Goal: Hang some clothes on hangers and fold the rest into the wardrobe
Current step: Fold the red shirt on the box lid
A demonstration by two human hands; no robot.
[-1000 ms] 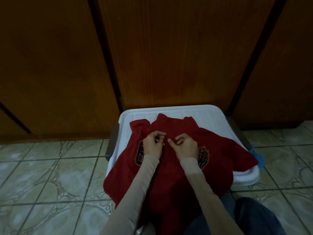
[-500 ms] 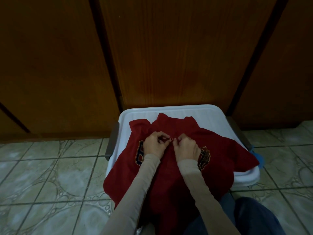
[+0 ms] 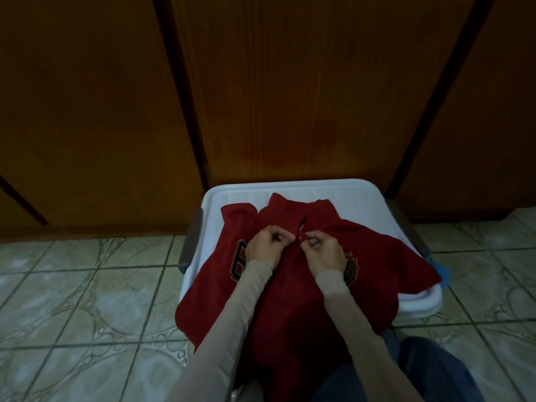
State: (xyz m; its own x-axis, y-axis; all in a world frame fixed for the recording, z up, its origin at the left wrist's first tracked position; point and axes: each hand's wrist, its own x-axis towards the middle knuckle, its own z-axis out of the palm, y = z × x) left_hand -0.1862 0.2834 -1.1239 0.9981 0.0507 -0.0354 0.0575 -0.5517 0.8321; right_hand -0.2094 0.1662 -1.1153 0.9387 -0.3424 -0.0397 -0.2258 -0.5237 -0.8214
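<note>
Head view | brown wardrobe doors [image 3: 290, 97] closed | white bin lid [image 3: 333, 192] under your red shirt [image 3: 290, 285] | your left hand [image 3: 265, 248] and right hand [image 3: 324, 252] both pinch its button spot | not folded yet, nothing put away.

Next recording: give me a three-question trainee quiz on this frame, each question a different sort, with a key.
1. True or false: the red collared shirt lies spread on the white plastic bin lid.
2. Which hand works at the shirt's placket? A) left hand only B) right hand only C) both
3. Fill in: behind the lid stand dark wooden ____ doors.

Key
1. True; its lower part hangs off the near edge.
2. C; both pinch the fabric just below the collar.
3. Wardrobe.
</note>
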